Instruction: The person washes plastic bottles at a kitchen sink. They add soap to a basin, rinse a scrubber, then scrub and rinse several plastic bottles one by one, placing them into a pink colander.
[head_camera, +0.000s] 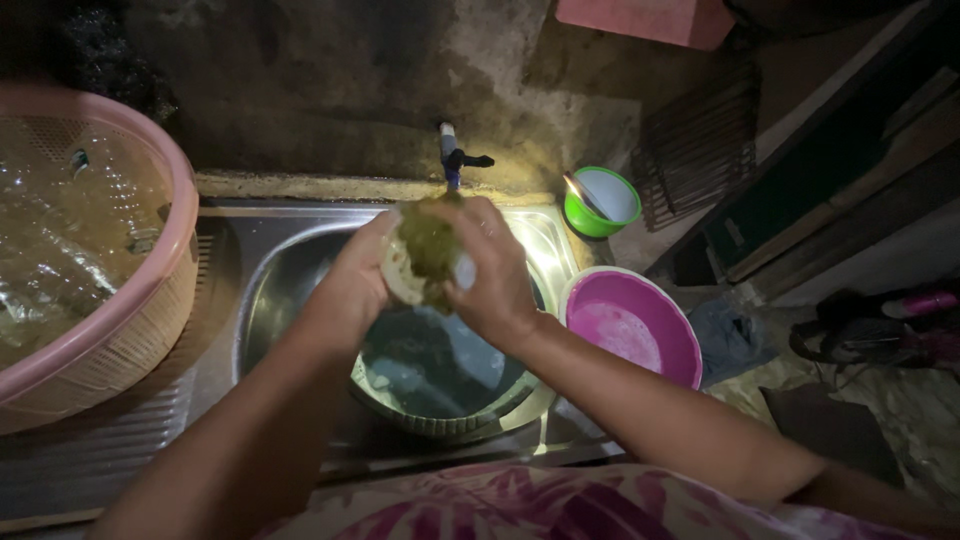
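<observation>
Above the round metal basin of dark water (430, 375) in the steel sink (250, 290), the left hand (350, 290) grips a small pale round dish (402, 275); the right hand (495, 275) presses a green scouring pad (430, 245) onto it, below the tap (452, 160).

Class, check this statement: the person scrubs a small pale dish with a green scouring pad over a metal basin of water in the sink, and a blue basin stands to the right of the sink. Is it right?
Not quite. The basin to the right of the sink is pink, not blue, as the head view shows. The rest stands: both hands, left hand and right hand, work a green scouring pad on a small pale dish over the metal basin of water.
</observation>
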